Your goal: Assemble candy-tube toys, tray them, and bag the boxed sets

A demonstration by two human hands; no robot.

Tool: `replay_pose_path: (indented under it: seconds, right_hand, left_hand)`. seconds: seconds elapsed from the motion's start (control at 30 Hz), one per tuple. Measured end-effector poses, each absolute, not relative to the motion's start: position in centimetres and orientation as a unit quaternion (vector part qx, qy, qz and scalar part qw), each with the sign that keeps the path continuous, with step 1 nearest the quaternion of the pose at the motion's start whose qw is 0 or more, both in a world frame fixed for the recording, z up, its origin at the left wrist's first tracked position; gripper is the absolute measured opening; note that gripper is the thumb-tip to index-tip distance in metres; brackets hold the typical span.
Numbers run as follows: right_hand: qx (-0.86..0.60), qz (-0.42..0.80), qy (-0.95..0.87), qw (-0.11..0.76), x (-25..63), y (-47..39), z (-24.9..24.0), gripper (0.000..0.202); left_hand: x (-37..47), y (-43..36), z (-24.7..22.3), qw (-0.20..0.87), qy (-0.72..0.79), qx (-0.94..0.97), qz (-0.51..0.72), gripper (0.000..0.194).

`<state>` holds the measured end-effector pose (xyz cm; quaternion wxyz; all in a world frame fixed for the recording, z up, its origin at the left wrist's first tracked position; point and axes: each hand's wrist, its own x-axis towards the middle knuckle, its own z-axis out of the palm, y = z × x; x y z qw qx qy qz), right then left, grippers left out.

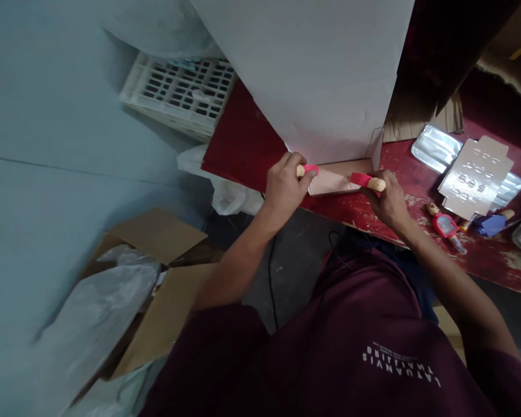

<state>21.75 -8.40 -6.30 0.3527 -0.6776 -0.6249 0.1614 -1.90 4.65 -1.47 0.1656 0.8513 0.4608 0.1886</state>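
Observation:
My left hand (284,182) is closed on a small pinkish-red plastic toy (311,169) with a cream rounded end, at the left end of a shallow cardboard tray. My right hand (389,202) pinches a similar red plastic toy (361,179), whose cream knob points toward me, above the tray's right part. The cardboard tray (336,178) lies between my hands at the table's front edge, against a tall white carton panel (325,75). Further right on the table are a red toy with a clear tube (445,225) and a purple toy (490,225).
Near the right-hand toys lie a cardboard sheet with cutouts (475,176) and a clear plastic pack (436,147) on the worn red table (247,139). A white slotted crate (178,92) stands at the left. On the floor, an opened carton (169,231) holds plastic bags.

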Motion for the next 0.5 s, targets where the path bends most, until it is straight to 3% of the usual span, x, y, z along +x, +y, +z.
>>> replay_pose_path:
  seconds: [0.13,0.3,0.5]
  right_hand:
    - [-0.671,0.151,-0.641,0.341,21.6,-8.2,-6.2,0.020]
    - [-0.672,0.158,-0.649,0.319,21.7,-7.4,-5.7,0.016]
    - [-0.660,0.163,-0.674,0.289,22.0,-6.2,-4.8,0.015]
  left_hand:
    - [-0.6,5.4,-0.9,0.159,0.466,0.859,0.137,0.012]
    - [0.4,8.0,-2.5,0.173,0.487,0.848,0.115,0.021]
    - [0.2,7.7,-5.4,0.176,0.501,0.816,0.229,0.044]
